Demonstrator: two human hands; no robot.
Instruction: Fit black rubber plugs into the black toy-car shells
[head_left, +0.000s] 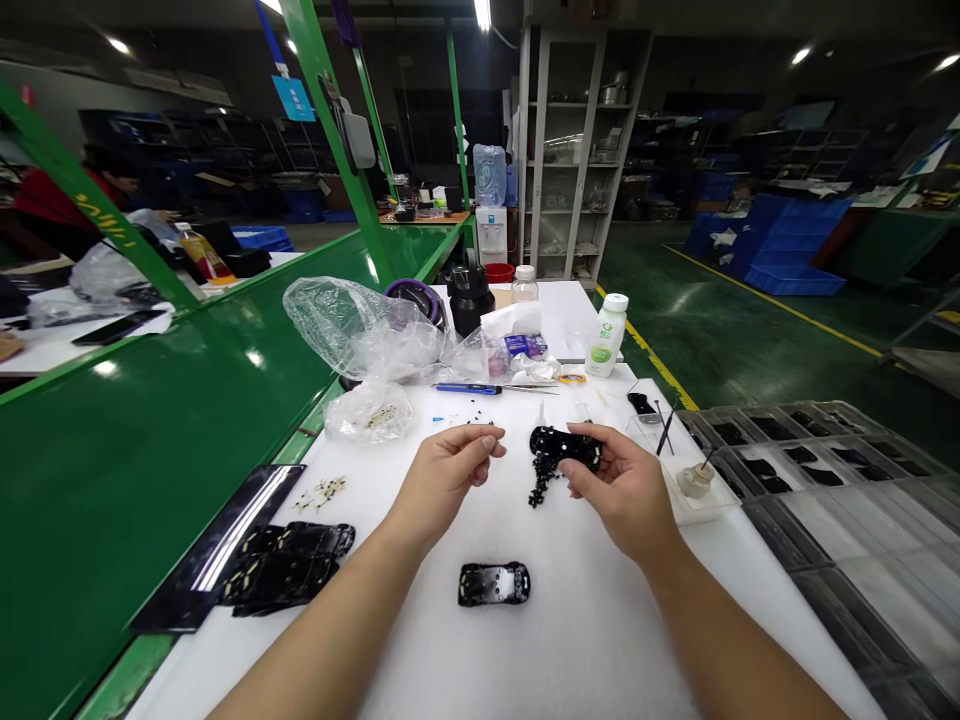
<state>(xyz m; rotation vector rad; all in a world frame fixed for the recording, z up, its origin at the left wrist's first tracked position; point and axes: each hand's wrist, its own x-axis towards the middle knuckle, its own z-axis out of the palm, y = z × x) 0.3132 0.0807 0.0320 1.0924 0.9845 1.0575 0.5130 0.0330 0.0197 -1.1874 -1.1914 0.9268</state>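
Note:
My right hand (622, 485) grips a black toy car chassis (564, 446) by its right end, above the white table. Just below it lies a heap of tiny black parts (541, 484). To the left, my left hand (459, 470) has thumb and fingers pinched together; anything between the tips is too small to make out. Another black car chassis (493, 583) rests on the table between my forearms. By my left forearm sits a stack of black car parts (289, 565), with small cream-coloured pieces (321, 492) scattered behind it.
At the back are a blue cutter (469, 389), plastic bags (367, 340), a black bottle (469, 300) and a white-green bottle (606, 338). A clear tray (709, 505) holds a small jar (696, 481) on the right. Beyond it stand compartment trays (806, 450) with black parts.

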